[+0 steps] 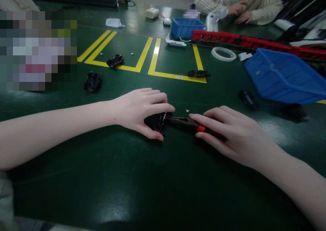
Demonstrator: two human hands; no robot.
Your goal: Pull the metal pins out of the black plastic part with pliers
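Observation:
On the dark green table, my left hand (pixel 142 110) is wrapped round a small black plastic part (pixel 158 121), thumb in front and fingers behind. Much of that part is hidden under the palm. My right hand (pixel 231 132) grips long-nose pliers (pixel 187 121) with red and black handles. The pliers point left, and their jaw tips touch the right side of the black part. Whether the jaws pinch anything is too small to tell. A tiny pale scrap (pixel 187 110) lies just behind the pliers.
Black parts (pixel 93 82) lie behind my left hand and on the yellow tape lines (pixel 114 67). A tilted blue bin (pixel 287 74) stands at right, a tape roll (pixel 224 54) left of it. Behind are a red strip (pixel 241 42), a small blue bin (pixel 187 28) and another person's hands (pixel 240 13).

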